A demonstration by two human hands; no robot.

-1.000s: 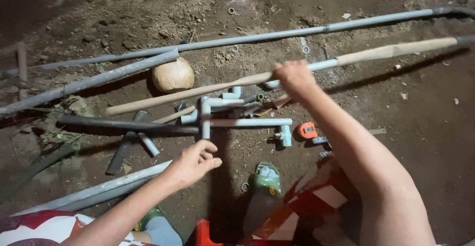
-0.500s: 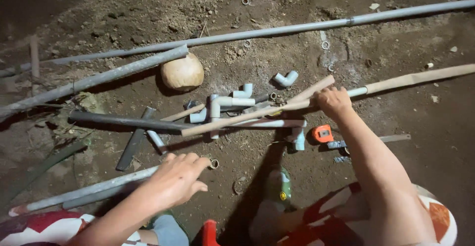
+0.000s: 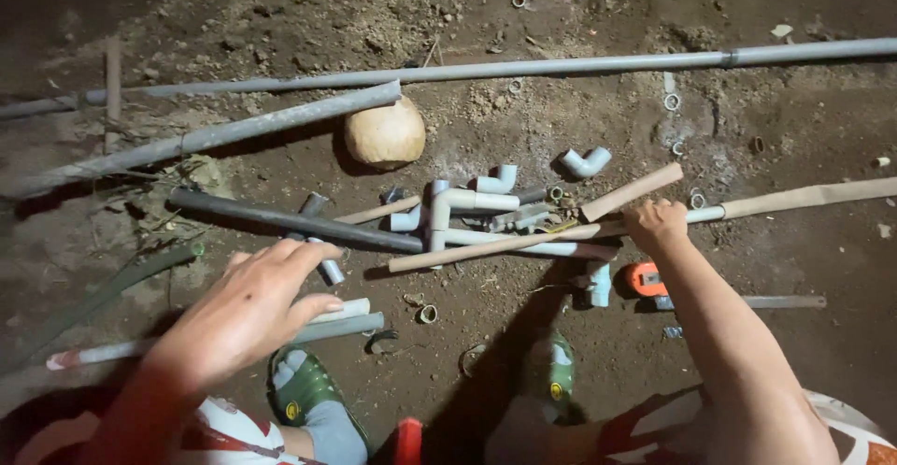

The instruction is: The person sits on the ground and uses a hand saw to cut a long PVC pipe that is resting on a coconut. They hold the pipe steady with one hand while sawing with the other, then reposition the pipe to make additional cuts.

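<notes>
Gripping a wooden stick at its right end, the right hand is clenching with knuckles up, so its fingertips are hidden underneath. The stick is lying slanted across a heap of grey pipe fittings, its left end resting on the dirt floor. Just beyond the hand a pale wrapped pipe is running off the right edge. Beside the forearm an orange tape measure is lying partly in shadow.

The left hand is hovering released, fingers spread, over a short grey pipe; whether it is touching is hard to tell. A dark pipe is lying just beyond its fingertips. Green sandals are showing below, the right one mostly lost in shadow. Farther out, a round stone is sitting against a long grey pipe, and another long pipe is crossing the floor, cut off at both edges.
</notes>
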